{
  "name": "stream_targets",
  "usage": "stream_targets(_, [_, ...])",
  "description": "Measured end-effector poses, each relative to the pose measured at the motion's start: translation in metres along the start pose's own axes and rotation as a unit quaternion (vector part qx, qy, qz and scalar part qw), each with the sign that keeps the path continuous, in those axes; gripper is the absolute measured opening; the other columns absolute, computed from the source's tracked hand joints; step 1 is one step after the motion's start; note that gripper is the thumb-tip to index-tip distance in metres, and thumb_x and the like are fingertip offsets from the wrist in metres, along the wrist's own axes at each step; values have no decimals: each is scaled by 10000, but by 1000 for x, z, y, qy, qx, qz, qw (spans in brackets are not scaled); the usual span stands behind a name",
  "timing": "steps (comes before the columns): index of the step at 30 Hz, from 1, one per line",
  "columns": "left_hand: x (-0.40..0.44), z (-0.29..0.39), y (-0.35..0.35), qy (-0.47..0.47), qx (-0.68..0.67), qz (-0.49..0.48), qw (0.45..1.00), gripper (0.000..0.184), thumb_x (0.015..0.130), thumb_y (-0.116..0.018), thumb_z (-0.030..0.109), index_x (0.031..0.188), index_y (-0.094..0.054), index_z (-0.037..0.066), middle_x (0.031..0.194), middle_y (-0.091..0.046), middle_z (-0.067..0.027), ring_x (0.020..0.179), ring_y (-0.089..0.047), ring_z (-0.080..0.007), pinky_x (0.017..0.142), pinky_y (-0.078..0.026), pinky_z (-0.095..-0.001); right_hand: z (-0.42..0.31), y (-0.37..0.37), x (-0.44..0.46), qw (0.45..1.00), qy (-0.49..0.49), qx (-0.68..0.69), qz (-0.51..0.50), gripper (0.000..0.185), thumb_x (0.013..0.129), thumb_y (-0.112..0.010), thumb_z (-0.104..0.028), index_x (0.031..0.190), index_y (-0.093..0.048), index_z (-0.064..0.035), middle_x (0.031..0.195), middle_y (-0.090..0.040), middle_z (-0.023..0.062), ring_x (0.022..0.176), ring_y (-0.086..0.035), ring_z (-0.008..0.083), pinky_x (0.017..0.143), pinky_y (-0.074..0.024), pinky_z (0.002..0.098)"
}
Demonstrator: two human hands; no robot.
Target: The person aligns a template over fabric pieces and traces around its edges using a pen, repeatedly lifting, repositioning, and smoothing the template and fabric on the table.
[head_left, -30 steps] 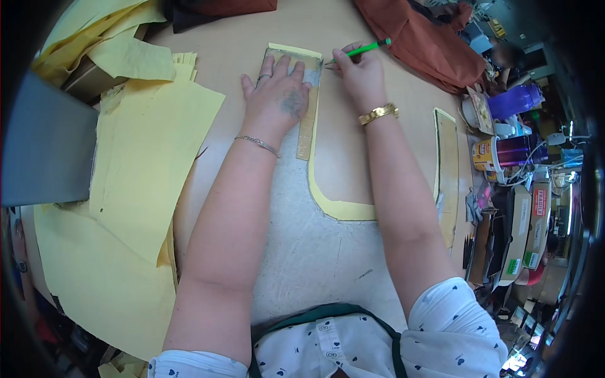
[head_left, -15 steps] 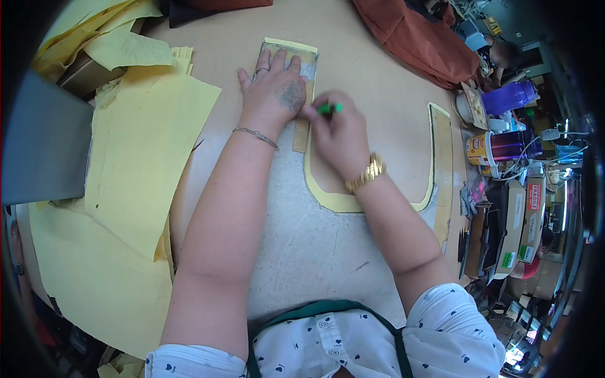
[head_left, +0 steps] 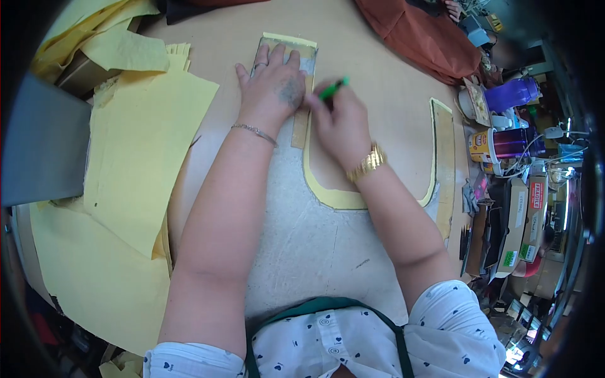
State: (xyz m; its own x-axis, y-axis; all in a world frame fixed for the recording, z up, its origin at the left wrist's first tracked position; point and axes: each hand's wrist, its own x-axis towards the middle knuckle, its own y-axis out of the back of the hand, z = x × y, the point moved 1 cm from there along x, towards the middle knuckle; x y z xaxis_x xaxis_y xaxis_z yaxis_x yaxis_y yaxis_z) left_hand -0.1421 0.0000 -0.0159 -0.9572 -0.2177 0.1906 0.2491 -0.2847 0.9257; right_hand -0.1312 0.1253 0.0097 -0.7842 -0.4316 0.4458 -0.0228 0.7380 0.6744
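My left hand [head_left: 274, 82] lies flat with its fingers spread on the upper left arm of a grey, U-shaped template [head_left: 315, 252]. Closed round a green pencil [head_left: 334, 89], my right hand [head_left: 340, 120] is at the inner edge of that arm, close beside my left hand; the pencil's tip is hidden. Yellow sheet material [head_left: 343, 200] shows as a narrow border past the template's inner curve and top end. Tan strips [head_left: 444, 164] run along the template's arms.
Stacked yellow sheets [head_left: 145, 157] and a grey box [head_left: 44, 138] stand at the left. Reddish-brown fabric [head_left: 422, 44] lies at the top right. Along the right edge are a purple bottle [head_left: 510, 94], a tub [head_left: 482, 148], cardboard boxes [head_left: 513, 220] and pencils [head_left: 465, 242]. Part of another person's hand shows behind.
My right hand has moved from the arm's top end down along its inner edge with the green pencil. My left hand stays pressed on the template.
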Motion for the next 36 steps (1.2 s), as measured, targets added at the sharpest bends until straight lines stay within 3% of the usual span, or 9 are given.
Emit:
stream_targets(4, [1, 1, -2, 1, 3, 8, 1000, 402, 874, -377, 301, 1253, -396, 167, 1338, -313, -41, 1274, -221, -235, 939, -198, -620, -36, 23, -72, 988, 71, 77, -117, 120, 765, -581, -84, 807, -493, -15, 758, -507, 136, 653, -511, 295, 590, -436, 335])
stream_targets(7, [0, 4, -4, 3, 10, 18, 1000, 402, 875, -373, 295, 1252, -395, 158, 1338, -312, -47, 1272, -224, -241, 939, -202, -618, -32, 32, -82, 986, 17, 106, -128, 101, 778, -578, -76, 818, -500, -25, 734, -522, 95, 621, -530, 203, 573, -435, 288])
stream_targets(10, [0, 7, -1, 1, -12, 16, 1000, 405, 875, -378, 264, 1248, -396, 105, 1337, -309, -80, 1273, -217, -271, 961, -175, -605, -15, 28, -58, 934, -198, 259, -150, 97, 798, -573, -90, 835, -505, -32, 721, -539, 52, 624, -528, 117, 569, -431, 258])
stream_targets(12, [-2, 8, 1, -3, -23, 13, 1000, 407, 874, -385, 249, 1244, -398, 80, 1332, -311, -98, 1272, -216, -287, 970, -166, -600, 9, 11, -19, 933, -197, 303, -5, 112, 811, -567, -102, 859, -504, -23, 709, -540, 31, 636, -513, 84, 569, -427, 239])
stream_targets(17, [0, 6, 2, -15, -28, 17, 999, 401, 868, -402, 245, 1231, -411, 77, 1316, -328, -107, 1261, -237, -292, 960, -183, -604, 51, -14, 54, 878, -255, 382, 134, 167, 812, -579, -106, 899, -488, 4, 763, -576, 63, 645, -556, 109, 573, -461, 204])
stream_targets(23, [1, 5, 1, -18, -31, 15, 999, 399, 866, -408, 239, 1228, -411, 71, 1315, -324, -106, 1264, -225, -288, 959, -184, -603, 59, -20, 49, 902, -211, 340, 164, 152, 793, -586, -105, 837, -512, 20, 709, -588, 86, 625, -574, 139, 561, -460, 246])
stream_targets(26, [1, 6, 1, -18, -18, 8, 1000, 405, 868, -405, 242, 1235, -402, 71, 1320, -318, -104, 1269, -213, -285, 959, -186, -602, 59, -26, 47, 959, -159, 180, 150, 140, 768, -609, -114, 804, -535, 0, 680, -597, 96, 612, -580, 162, 572, -460, 269])
stream_targets(30, [1, 7, 1, -15, -15, 15, 1000, 404, 870, -396, 252, 1230, -403, 69, 1319, -319, -103, 1268, -212, -285, 956, -191, -601, 24, -10, 29, 982, -142, 92, 84, 138, 757, -621, -126, 794, -548, -14, 650, -586, 129, 572, -571, 212, 568, -453, 296])
stream_targets(36, [3, 5, -5, -15, 5, 17, 1000, 411, 872, -379, 282, 1238, -398, 97, 1326, -312, -93, 1271, -212, -277, 951, -196, -606, -30, 12, -53, 995, -48, 84, -34, 97, 746, -582, -58, 783, -505, -11, 728, -522, 129, 657, -511, 295, 616, -426, 378])
